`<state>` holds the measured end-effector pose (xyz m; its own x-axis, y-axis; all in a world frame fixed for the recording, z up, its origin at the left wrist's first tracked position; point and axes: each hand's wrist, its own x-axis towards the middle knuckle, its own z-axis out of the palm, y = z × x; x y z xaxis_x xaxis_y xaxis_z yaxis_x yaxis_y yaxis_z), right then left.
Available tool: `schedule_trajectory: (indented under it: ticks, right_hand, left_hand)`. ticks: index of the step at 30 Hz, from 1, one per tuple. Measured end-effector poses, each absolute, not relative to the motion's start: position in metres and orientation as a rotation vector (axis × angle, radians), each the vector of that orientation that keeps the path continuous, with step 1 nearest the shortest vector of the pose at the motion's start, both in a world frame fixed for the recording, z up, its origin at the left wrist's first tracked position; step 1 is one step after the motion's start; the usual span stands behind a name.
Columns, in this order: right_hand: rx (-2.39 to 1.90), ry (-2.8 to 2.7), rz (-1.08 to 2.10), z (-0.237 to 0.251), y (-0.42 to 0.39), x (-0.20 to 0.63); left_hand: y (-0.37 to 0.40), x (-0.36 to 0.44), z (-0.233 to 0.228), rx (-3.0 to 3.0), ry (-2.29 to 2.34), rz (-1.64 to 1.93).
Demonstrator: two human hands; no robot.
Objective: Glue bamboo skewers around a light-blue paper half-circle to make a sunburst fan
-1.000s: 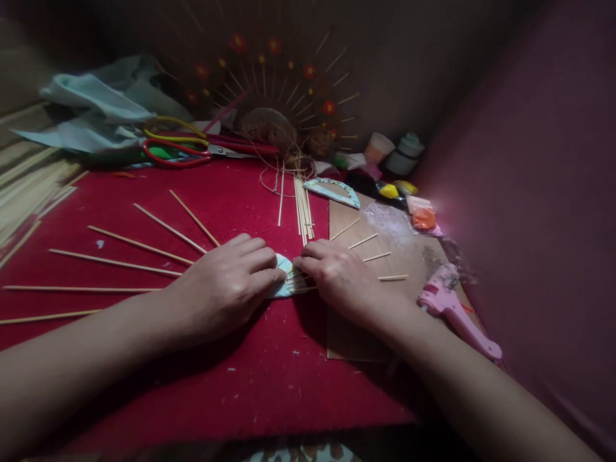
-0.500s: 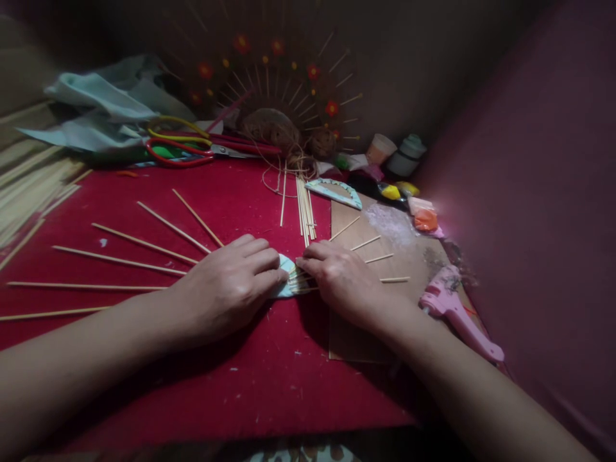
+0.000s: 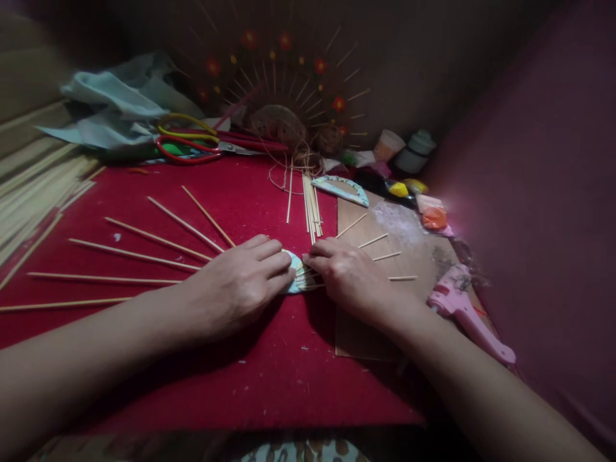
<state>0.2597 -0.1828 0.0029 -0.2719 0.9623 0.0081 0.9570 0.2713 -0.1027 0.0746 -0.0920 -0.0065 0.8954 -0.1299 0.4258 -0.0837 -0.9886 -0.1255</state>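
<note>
A light-blue half-round piece [image 3: 299, 277] lies on the red table, with thin wooden sticks [image 3: 139, 255] fanning out from it to the left and right. My left hand [image 3: 245, 276] is closed over its left side, fingertips pressing on the blue piece. My right hand [image 3: 344, 273] pinches at its right side, around the inner ends of several sticks; exactly which stick is hidden by the fingers. Just beyond the hands lies a loose bundle of sticks [image 3: 312, 205]. A second pale-blue half-ring [image 3: 341, 189] rests behind my right hand.
A brown board [image 3: 360, 333] lies under my right forearm, with a pink glue gun [image 3: 471, 314] at its right edge. Red-handled scissors [image 3: 212, 151], blue cloth [image 3: 110, 96] and twine balls [image 3: 283, 125] line the back. More sticks [image 3: 33, 199] lie far left.
The whole view has shifted slightly, so things appear a little farther right. Both hands keep nearly the same hold on the blue piece and sticks.
</note>
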Motion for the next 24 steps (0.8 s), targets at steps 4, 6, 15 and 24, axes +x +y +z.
schedule_trajectory:
  ticks: [4, 6, 15, 24]
  right_hand:
    - [-1.839, -2.473, 0.09, 0.0027, -0.1825, 0.26]
    - [-1.825, -2.475, 0.052, 0.002, -0.1828, 0.2601]
    - [-1.819, -2.483, -0.038, 0.0005, -0.184, 0.2588]
    - [-1.767, -2.526, -0.116, 0.0025, -0.1839, 0.2565]
  left_hand:
    - [-0.0927, 0.0752, -0.0052, -2.991, 0.154, -0.659]
    - [-0.0924, 0.0752, -0.0061, -3.0, 0.152, -0.661]
    - [-0.0893, 0.0743, -0.0136, -2.999, 0.117, -0.647]
    - [-0.09, 0.0752, -0.013, -3.012, 0.11, -0.662]
